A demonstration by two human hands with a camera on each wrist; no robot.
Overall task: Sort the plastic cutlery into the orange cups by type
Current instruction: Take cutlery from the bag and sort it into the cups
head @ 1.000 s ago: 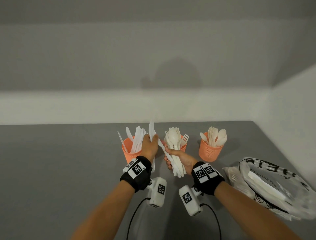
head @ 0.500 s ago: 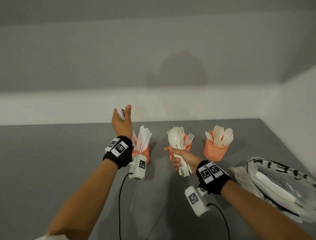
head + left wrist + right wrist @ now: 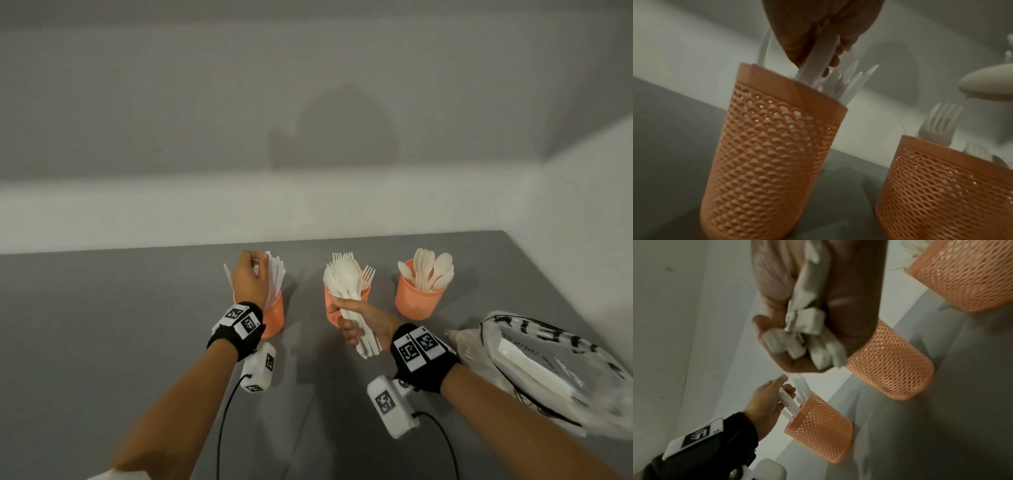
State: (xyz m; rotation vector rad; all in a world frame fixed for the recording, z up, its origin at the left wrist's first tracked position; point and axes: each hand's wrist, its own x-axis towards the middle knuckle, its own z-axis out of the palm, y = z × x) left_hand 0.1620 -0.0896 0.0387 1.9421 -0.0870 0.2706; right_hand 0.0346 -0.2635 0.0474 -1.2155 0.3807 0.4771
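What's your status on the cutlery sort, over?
Left hand pinches a knife, lowering it into the left orange cup. Right hand grips a mixed cutlery bundle. Nothing in the way.

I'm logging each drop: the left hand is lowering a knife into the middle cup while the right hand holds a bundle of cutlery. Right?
Not quite. The left hand lowers the knife into the left cup, as the left wrist view shows. The right hand does hold the bundle of cutlery.

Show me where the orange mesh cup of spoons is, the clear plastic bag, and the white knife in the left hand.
orange mesh cup of spoons (image 3: 416,298), head view, its front wall.
clear plastic bag (image 3: 561,359), head view, its upper surface.
white plastic knife (image 3: 818,61), left wrist view, its handle below the pinching fingers.
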